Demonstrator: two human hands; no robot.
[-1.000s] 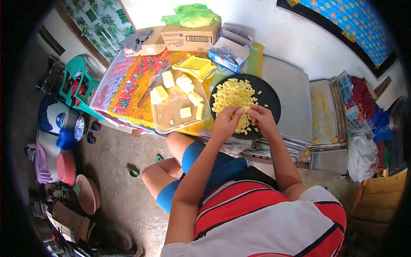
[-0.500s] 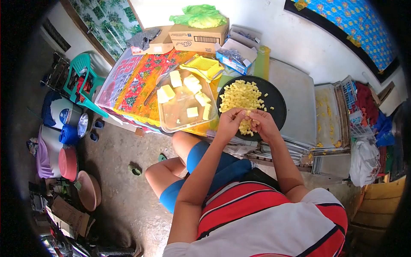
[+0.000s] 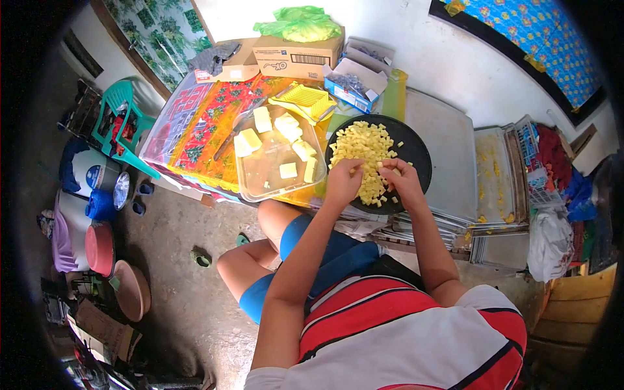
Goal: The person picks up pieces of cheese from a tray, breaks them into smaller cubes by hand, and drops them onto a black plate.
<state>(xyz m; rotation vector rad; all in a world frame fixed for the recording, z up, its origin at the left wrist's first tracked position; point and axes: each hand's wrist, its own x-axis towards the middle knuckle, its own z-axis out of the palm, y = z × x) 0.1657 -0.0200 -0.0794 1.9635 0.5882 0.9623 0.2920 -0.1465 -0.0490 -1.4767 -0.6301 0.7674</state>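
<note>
Over the near side of a round black tray [image 3: 421, 159] my two hands work a short gap apart. Small pale-yellow cubes [image 3: 363, 140] are heaped across the tray, with a few loose ones toward its right side. My left hand [image 3: 345, 182] is closed in a pinch at the left of the heap; what sits between its fingertips is hidden. The thumb and forefinger of my right hand [image 3: 404, 183] pinch a small yellow cube. To the left, a clear plastic container [image 3: 266, 179] holds several larger yellow blocks [image 3: 247, 142].
A knife [image 3: 224, 147] lies left of the container, on a colourful tablecloth [image 3: 195, 146]. Behind it sit a yellow ridged plastic tray [image 3: 307, 99] and cardboard boxes [image 3: 298, 56]. Stacked flat trays [image 3: 445, 156] stand on the right. A green chair [image 3: 123, 127] is at far left.
My hands were together over the heap, pinching at a yellow piece; they have since drawn apart, left hand to the left and right hand slightly right.
</note>
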